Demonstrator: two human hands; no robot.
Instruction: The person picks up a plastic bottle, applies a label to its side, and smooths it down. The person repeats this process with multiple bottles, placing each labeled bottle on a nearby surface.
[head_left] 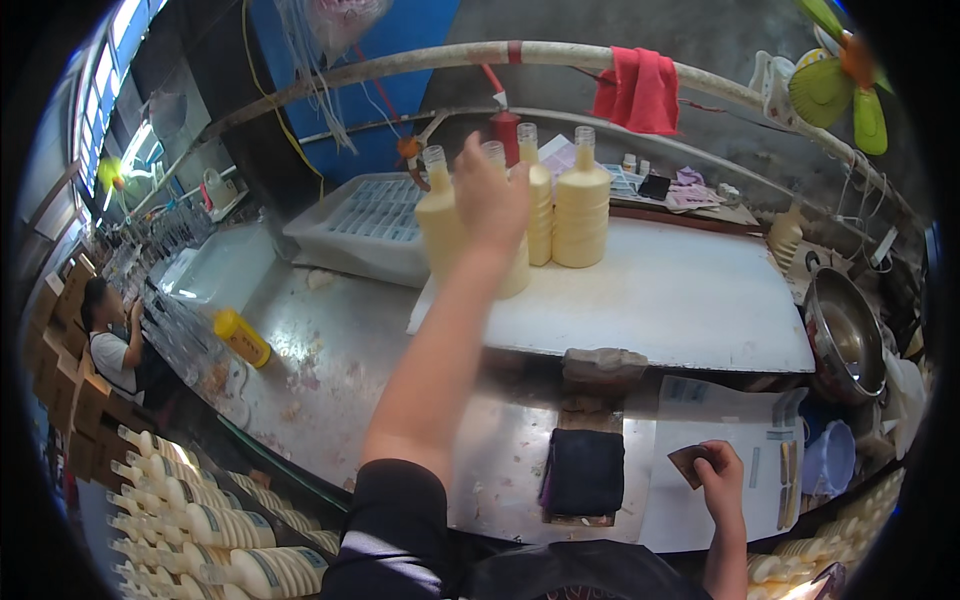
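Note:
My left hand (492, 200) is stretched out over a small group of cream-coloured bottles. Its thumb and fingers are apart, on either side of the clear neck of a front bottle (515, 275), whose body it partly covers. To its left stands another bottle (435, 225); to its right are a ribbed bottle (540, 205) and a rounder bottle (582, 220). All stand upright on the white board. At the lower right, my right hand (722, 482) pinches a small flat dark-brown square (686, 464) above a pale sheet (680, 505) with printed strips.
A folded dark cloth (585, 472) lies on the metal table. The white board (690, 300) spans the middle. Further off are a grey tray (350, 240), a yellow bottle (242, 338) and a metal pan (846, 335). Many cream bottles (230, 525) crowd the lower left. A person (115, 350) sits far left.

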